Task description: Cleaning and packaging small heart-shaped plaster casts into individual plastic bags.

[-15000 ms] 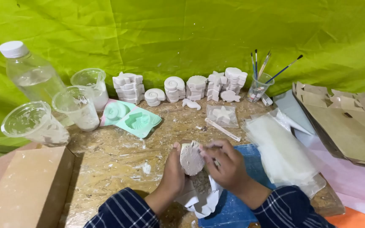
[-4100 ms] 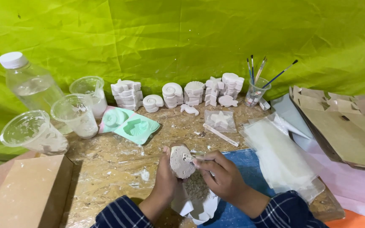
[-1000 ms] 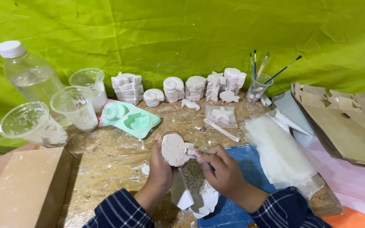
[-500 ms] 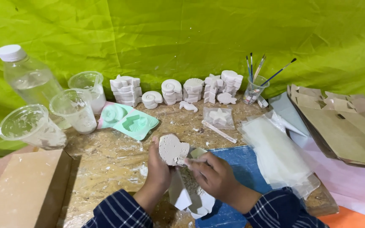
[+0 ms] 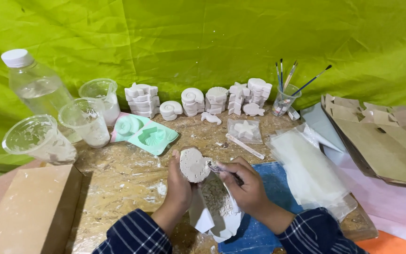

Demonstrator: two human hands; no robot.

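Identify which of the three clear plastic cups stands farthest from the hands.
The back cup, beside the capped bottle; the other two stand nearer the front.

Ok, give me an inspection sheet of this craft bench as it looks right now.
Surface: chipboard table, dusty with white powder.
Job's things: plaster cast in left hand; small scraping tool in right hand; paper underneath catching crumbs.
Clutter: stacked shell casts, mint mould, plastic cups, water bottle, brush jar, plastic bags, cardboard.
Hands: both gripping.
Cables: nothing seen.
Surroundings: green cloth backdrop.
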